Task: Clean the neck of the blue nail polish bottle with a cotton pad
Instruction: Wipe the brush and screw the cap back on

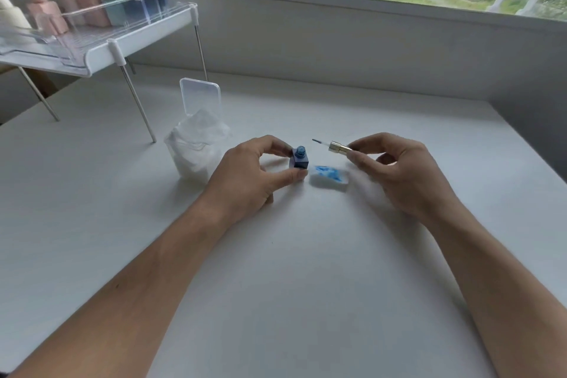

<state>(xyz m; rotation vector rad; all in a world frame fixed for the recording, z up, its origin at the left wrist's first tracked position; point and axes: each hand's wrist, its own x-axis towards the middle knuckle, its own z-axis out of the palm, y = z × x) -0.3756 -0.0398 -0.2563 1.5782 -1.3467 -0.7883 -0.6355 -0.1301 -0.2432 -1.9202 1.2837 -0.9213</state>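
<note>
The blue nail polish bottle (300, 159) stands upright on the white table, uncapped, its threaded neck bare. My left hand (245, 176) grips it between thumb and fingers. My right hand (399, 172) holds the gold cap (339, 147) level, with its thin brush pointing left, just right of and above the bottle's neck. A white cotton pad (329, 177) stained blue lies on the table directly right of the bottle, below the cap, and neither hand touches it.
A clear open-lidded container (198, 144) full of white cotton pads stands left of my left hand. A raised white rack (101, 52) on thin metal legs holds several polish bottles at the far left. A wall and window run along the table's back.
</note>
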